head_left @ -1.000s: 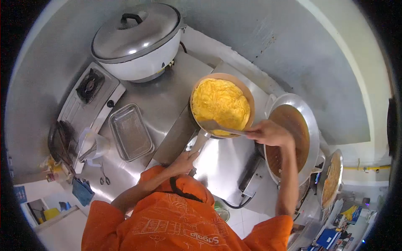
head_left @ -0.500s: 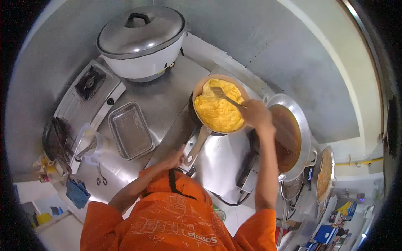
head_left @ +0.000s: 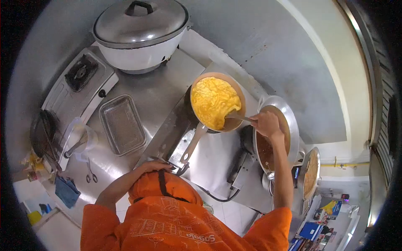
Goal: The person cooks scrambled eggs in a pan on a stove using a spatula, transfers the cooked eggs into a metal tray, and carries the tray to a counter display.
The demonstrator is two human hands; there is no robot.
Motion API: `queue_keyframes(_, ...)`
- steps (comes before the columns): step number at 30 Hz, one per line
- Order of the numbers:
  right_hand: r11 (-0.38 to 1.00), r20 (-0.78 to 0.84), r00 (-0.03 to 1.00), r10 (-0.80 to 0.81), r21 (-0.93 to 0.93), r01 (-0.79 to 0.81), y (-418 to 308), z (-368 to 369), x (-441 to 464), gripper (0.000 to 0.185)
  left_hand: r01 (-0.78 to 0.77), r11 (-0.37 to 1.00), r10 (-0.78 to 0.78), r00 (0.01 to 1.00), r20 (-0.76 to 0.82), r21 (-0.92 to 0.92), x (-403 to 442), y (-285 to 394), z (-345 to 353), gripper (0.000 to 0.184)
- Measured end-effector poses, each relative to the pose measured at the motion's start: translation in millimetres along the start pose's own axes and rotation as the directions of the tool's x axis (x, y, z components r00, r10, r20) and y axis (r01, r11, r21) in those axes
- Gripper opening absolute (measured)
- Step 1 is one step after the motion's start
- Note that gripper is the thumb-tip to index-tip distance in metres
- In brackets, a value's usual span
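Note:
My right hand (head_left: 267, 123) is closed around the handle of a spatula (head_left: 243, 118). The spatula's blade is at the right edge of a yellow omelette (head_left: 213, 100) and partly under it. Folded and glossy, the omelette lies toward the left of a tan-lined frying pan (head_left: 238, 82) on a burner. The pan's handle (head_left: 193, 145) points toward me with no hand on it. Beside the handle's end, my left hand (head_left: 155, 166) is at the front edge of the stove (head_left: 173, 155), fingers drawn together; what they grip there is hidden.
A wide pot of brown liquid (head_left: 272, 155) stands right of the pan, under my right forearm. Farther right is another round pan (head_left: 311, 173). To the left are a metal tray (head_left: 122, 125), a portable stove (head_left: 79, 90), scissors (head_left: 91, 172) and a large lidded cooker (head_left: 140, 37).
My right hand has brought the spatula from the omelette's top down to its right edge. The omelette has shifted left, baring pan surface. My left hand has moved left, away from the handle's end.

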State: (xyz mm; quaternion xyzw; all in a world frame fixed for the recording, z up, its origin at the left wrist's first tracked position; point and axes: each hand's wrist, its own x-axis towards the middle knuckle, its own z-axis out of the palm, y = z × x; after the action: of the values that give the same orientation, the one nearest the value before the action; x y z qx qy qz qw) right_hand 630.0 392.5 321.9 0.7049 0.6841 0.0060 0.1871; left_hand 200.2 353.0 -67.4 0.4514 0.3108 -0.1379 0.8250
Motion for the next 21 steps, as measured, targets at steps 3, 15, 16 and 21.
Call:
queue_keyframes(3, 0.992, -0.045, 0.999, 0.003, -0.128, -0.009, -21.2, 10.6, 16.8, 0.012, -0.067, 0.990, 0.071, 0.997, 0.035, -0.123, 0.1, -4.9, 8.0, 0.055)
queue_keyframes(15, 0.934, -0.370, 0.886, -0.279, -0.320, 0.161, -20.9, 34.7, 9.2, 0.017, 0.015, 0.806, 0.035, 0.997, -0.073, 0.592, 54.4, -37.1, -33.9, 0.064)
queue_keyframes(16, 0.962, -0.381, 0.901, -0.208, -0.249, 0.117, -24.5, 25.7, -4.1, 0.017, 0.030, 0.825, 0.013, 0.997, -0.071, 0.565, 31.0, -16.1, -27.5, 0.062)
queue_keyframes(21, 0.985, -0.275, 0.948, 0.158, 0.108, -0.132, -43.0, -32.6, -85.1, 0.018, -0.206, 0.899, 0.224, 0.975, -0.001, 0.385, 5.3, -29.0, -45.0, 0.052)
